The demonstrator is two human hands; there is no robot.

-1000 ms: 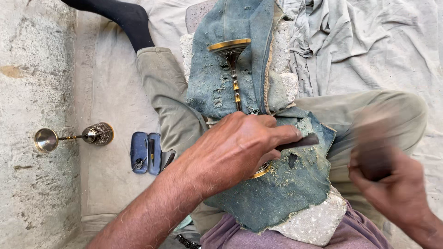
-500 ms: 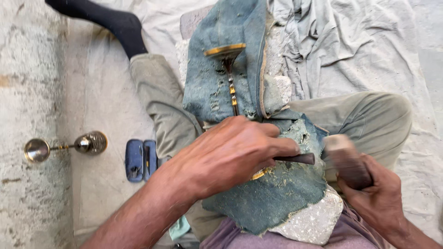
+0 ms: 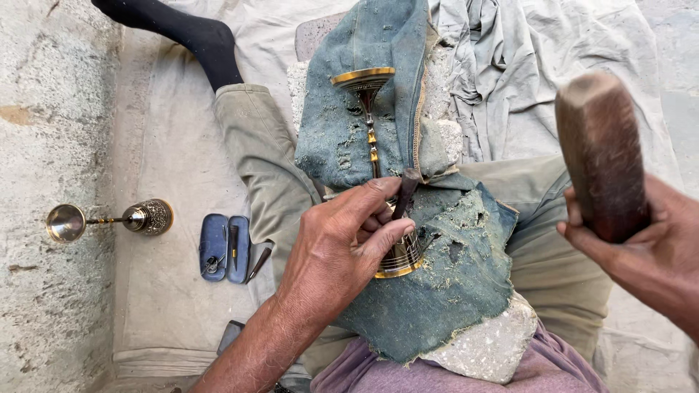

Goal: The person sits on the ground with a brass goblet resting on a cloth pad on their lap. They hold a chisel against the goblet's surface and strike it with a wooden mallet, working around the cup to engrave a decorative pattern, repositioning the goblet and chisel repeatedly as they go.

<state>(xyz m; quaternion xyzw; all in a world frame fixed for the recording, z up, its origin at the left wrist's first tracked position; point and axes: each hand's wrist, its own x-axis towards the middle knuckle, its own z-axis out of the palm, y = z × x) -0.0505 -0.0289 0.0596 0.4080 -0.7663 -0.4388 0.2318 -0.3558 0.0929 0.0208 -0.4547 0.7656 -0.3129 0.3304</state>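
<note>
mallet [image 3: 601, 156] now raised, goblet [image 3: 378, 175] perhaps empty

The brass goblet's [image 3: 373, 145] cup is largely covered by the left hand [image 3: 342, 251]. The right hand [image 3: 641, 247] is cut off at the right edge.

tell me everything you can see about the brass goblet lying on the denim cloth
The brass goblet lies on its side on a worn blue denim cloth draped over a stone block on the person's lap. Its flat round foot points away, with a slim, banded gold stem. The cup end, with engraved-looking lines and a gold rim, sits under the left hand, which holds a dark chisel against it. It looks polished and shiny.
</note>
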